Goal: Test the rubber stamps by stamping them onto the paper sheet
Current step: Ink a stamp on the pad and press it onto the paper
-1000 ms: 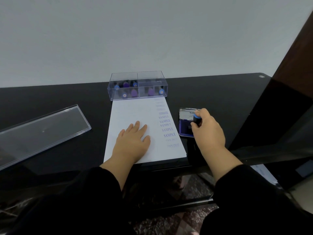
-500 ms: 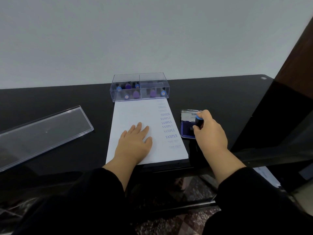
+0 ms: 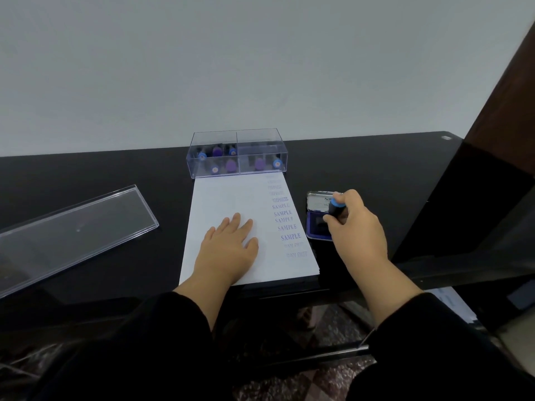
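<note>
Presently pinching a blue-capped stamp (image 3: 336, 208) in the right hand (image 3: 357, 230), pressing it onto the open ink pad (image 3: 318, 227) just beside the paper (image 3: 220, 198), probably loading ink. Lying flat with fingers straight, the left hand (image 3: 228, 247) pinning the sheet against sliding. Hiding the stamp's face under fingers; fading into illegibility among the upper prints; blurring spare stamps inside the clear box (image 3: 236, 153).

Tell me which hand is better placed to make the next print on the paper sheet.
The right hand, probably. It already grips the blue-topped stamp over the open ink pad, just beside the paper sheet. The left hand lies flat on the sheet, holding it steady.
</note>
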A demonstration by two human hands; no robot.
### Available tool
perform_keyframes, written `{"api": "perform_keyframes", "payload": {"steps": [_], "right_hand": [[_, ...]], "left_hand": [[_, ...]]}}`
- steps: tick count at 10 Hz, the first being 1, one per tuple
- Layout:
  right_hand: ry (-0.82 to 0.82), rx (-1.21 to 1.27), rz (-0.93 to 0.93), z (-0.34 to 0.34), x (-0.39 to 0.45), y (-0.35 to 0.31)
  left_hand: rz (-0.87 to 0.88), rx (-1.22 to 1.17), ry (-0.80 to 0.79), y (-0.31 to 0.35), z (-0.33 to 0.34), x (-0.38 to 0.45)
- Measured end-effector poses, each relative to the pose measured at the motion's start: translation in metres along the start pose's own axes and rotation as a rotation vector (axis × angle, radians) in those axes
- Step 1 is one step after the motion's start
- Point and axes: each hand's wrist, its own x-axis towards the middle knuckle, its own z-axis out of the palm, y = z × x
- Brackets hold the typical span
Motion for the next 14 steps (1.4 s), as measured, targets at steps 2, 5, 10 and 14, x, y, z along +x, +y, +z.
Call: {"api": "perform_keyframes", "payload": {"steps": [2, 5, 10, 14], "right_hand": [[-0.064, 0.115, -0.045, -0.002, -0.032, -0.012], [-0.166, 0.024, -0.078, 0.004, -0.048, -0.018], [-0.245, -0.121, -0.150, 0.009, -0.052, -0.014], [-0.220, -0.154, -0.173, 0.014, -0.054, -0.014]], "left_hand": [[-0.003, -0.001, -0.005, 0.002, -0.001, -0.001], [0.001, 0.006, -0.003, 0.001, -0.001, 0.000], [0.004, 0.005, 0.000, 0.001, 0.000, 0.000], [-0.005, 0.024, -0.024, 0.001, 0.000, 0.000]]}}
